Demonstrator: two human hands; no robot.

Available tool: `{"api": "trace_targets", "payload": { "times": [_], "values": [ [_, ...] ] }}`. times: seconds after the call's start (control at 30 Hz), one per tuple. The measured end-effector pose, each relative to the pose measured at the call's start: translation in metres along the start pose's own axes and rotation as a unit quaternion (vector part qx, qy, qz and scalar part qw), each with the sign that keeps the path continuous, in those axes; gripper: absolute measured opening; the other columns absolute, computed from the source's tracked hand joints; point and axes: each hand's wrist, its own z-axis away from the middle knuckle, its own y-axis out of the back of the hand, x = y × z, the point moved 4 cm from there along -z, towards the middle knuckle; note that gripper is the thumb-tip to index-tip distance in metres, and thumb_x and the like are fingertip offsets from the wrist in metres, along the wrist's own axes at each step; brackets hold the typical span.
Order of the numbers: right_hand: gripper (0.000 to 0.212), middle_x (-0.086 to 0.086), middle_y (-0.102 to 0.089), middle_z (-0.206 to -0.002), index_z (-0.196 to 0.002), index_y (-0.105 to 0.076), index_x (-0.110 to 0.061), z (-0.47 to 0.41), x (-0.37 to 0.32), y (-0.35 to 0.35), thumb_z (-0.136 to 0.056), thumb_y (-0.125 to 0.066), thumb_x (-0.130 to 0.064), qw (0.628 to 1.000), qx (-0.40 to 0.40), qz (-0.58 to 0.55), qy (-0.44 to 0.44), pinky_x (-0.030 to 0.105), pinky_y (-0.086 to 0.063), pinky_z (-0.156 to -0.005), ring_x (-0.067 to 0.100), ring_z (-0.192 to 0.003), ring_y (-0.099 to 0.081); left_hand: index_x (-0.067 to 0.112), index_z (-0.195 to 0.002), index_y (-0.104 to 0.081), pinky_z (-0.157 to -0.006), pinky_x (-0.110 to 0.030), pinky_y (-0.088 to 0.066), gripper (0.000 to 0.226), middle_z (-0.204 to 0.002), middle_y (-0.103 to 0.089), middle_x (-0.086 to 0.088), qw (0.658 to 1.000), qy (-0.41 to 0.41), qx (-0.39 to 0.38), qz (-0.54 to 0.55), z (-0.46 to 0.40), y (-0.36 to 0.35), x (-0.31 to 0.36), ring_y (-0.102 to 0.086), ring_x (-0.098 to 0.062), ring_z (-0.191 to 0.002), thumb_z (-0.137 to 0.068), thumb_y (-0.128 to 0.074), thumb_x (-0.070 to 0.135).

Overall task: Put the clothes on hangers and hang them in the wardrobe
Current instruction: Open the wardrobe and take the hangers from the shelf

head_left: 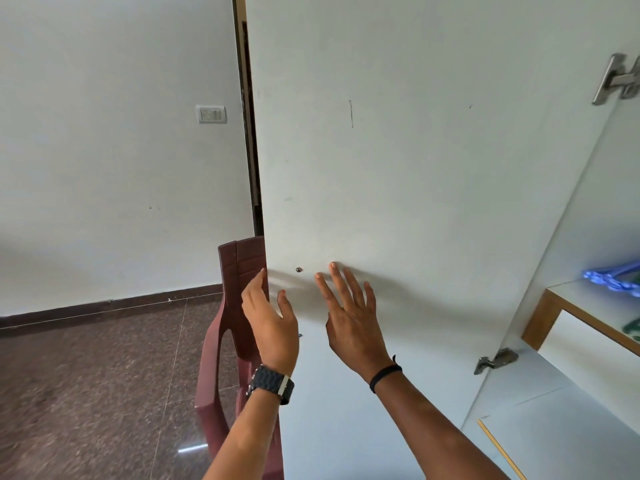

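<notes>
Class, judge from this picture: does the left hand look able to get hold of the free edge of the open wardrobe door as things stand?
Probably yes. The left hand is open at the wardrobe door's free edge, thumb near it, holding nothing. The maroon chair stands just behind that edge, yet nothing lies between hand and edge.

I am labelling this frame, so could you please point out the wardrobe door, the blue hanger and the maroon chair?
wardrobe door [398,161]: head view, bare white inner face.
blue hanger [613,277]: head view, part showing on the shelf at the right edge.
maroon chair [242,261]: head view, top of backrest.
</notes>
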Motion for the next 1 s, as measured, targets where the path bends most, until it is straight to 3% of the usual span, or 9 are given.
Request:
{"api": "trace_targets", "payload": {
  "times": [0.07, 0.13, 0.27, 0.37, 0.5, 0.63, 0.73, 0.87, 1.0],
  "values": [
    [0.083, 0.007, -0.022, -0.157, -0.15, -0.024, -0.019, 0.006, 0.012, 0.007, -0.077, -0.061, 0.0, 0.999, -0.003, -0.053, -0.004, 0.049, -0.032, -0.11, 0.024, -0.145, -0.022, 0.008, -0.128, -0.049, -0.099, -0.037, -0.039, 0.038, -0.126, -0.047, -0.008, 0.998, -0.042, 0.035, -0.025, 0.021, -0.004, 0.013, -0.042, -0.023, -0.118, -0.091, -0.054, 0.003],
    [0.074, 0.009, -0.033, -0.152, -0.147, -0.027, -0.016, 0.019, 0.033, 0.013, -0.082, -0.06, -0.003, 0.996, -0.005, -0.089, -0.024, 0.047, -0.037, -0.108, 0.024, -0.141, -0.03, 0.011, -0.123, -0.051, -0.094, -0.042, -0.044, 0.035, -0.118, -0.047, 0.002, 0.997, -0.079, 0.011, -0.013, 0.046, -0.018, 0.026, -0.047, -0.022, -0.111, -0.09, -0.054, 0.0],
    [0.06, 0.008, -0.048, -0.139, -0.147, -0.031, -0.014, 0.056, 0.09, 0.035, -0.092, -0.054, -0.012, 0.992, -0.024, -0.107, -0.068, 0.04, -0.039, -0.106, 0.024, -0.131, -0.043, 0.035, -0.119, -0.042, -0.083, -0.018, -0.044, 0.043, -0.115, -0.045, 0.023, 0.992, -0.055, -0.099, 0.06, 0.1, -0.069, 0.058, -0.051, -0.005, -0.103, -0.093, -0.051, 0.003],
    [0.051, 0.001, -0.051, -0.129, -0.144, -0.036, -0.016, 0.086, 0.142, 0.064, -0.095, -0.05, -0.015, 0.986, -0.025, -0.116, -0.116, 0.035, -0.04, -0.098, 0.019, -0.121, -0.049, 0.03, -0.122, -0.044, -0.078, -0.01, -0.043, 0.037, -0.116, -0.047, 0.016, 0.981, -0.032, -0.167, 0.097, 0.137, -0.119, 0.084, -0.053, -0.005, -0.103, -0.094, -0.048, 0.005],
    [0.04, -0.001, -0.052, -0.118, -0.135, -0.045, -0.015, 0.126, 0.23, 0.126, -0.095, -0.052, -0.016, 0.953, -0.016, -0.16, -0.256, 0.026, -0.039, -0.097, 0.012, -0.116, -0.049, 0.021, -0.124, -0.046, -0.081, -0.021, -0.048, 0.032, -0.115, -0.049, 0.007, 0.956, -0.027, -0.265, 0.123, 0.188, -0.201, 0.138, -0.054, -0.01, -0.102, -0.095, -0.048, 0.009],
    [0.032, 0.001, -0.053, -0.107, -0.125, -0.053, -0.011, 0.158, 0.323, 0.187, -0.092, -0.055, -0.012, 0.914, 0.04, -0.165, -0.369, 0.022, -0.041, -0.09, 0.016, -0.103, -0.054, 0.017, -0.125, -0.047, -0.086, -0.029, -0.048, 0.032, -0.112, -0.05, 0.005, 0.917, -0.061, -0.368, 0.144, 0.235, -0.283, 0.2, -0.052, -0.01, -0.1, -0.094, -0.05, 0.009],
    [0.03, 0.007, -0.051, -0.113, -0.123, -0.053, -0.007, 0.177, 0.388, 0.219, -0.093, -0.054, -0.012, 0.867, 0.073, -0.166, -0.465, 0.01, -0.035, -0.077, 0.013, -0.095, -0.055, 0.015, -0.124, -0.048, -0.092, -0.031, -0.044, 0.031, -0.111, -0.051, 0.003, 0.89, -0.097, -0.425, 0.137, 0.258, -0.343, 0.236, -0.051, -0.014, -0.104, -0.093, -0.051, 0.011],
    [0.041, 0.016, -0.045, -0.134, -0.131, -0.048, -0.007, 0.208, 0.475, 0.241, -0.093, -0.055, -0.02, 0.764, 0.142, -0.181, -0.602, 0.03, -0.036, -0.097, 0.028, -0.121, -0.047, 0.009, -0.124, -0.047, -0.093, -0.034, -0.038, 0.032, -0.117, -0.051, -0.009, 0.865, -0.125, -0.477, 0.09, 0.269, -0.433, 0.269, -0.046, -0.026, -0.112, -0.094, -0.053, 0.018],
    [0.071, 0.016, -0.037, -0.141, -0.144, -0.026, -0.004, 0.227, 0.535, 0.226, -0.091, -0.06, -0.037, 0.638, 0.221, -0.296, -0.676, 0.033, -0.038, -0.089, 0.031, -0.123, -0.044, 0.008, -0.134, -0.039, -0.104, -0.04, -0.032, 0.051, -0.133, -0.044, -0.017, 0.84, -0.161, -0.517, -0.049, 0.265, -0.522, 0.286, -0.039, -0.035, -0.125, -0.095, -0.049, 0.039]
  ]
}}
